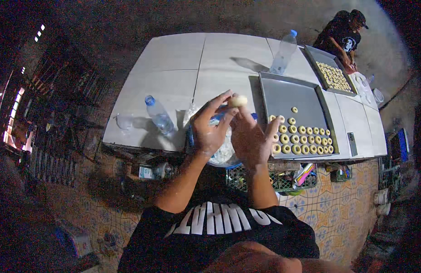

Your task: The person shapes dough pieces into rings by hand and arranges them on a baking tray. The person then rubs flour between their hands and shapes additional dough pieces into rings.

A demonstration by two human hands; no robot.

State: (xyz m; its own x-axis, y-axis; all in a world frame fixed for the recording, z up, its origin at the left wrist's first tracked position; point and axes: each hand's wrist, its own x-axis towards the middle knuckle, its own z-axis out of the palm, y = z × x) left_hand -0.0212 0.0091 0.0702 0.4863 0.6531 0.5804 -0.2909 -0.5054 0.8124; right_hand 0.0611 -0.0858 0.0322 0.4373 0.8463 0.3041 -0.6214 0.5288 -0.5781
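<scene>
Between my two hands, above a bowl of white flour [223, 154], is a small pale round piece of dough [238, 101]. My left hand [209, 129] closes its fingertips and thumb about the left side of it. My right hand [250, 141] supports it with raised fingers, thumb held out to the side. To the right lies a metal tray [293, 93] with rows of small dough rings [294, 138] along its near part. My hands hide some of the bowl and the tray's left edge.
A plastic bottle [159, 116] stands left of my hands, with another bottle [284, 52] behind the tray. A second tray [317, 57] full of dough rings sits far right, near another person [340, 38] at the table's end. A phone [352, 144] lies by the near edge.
</scene>
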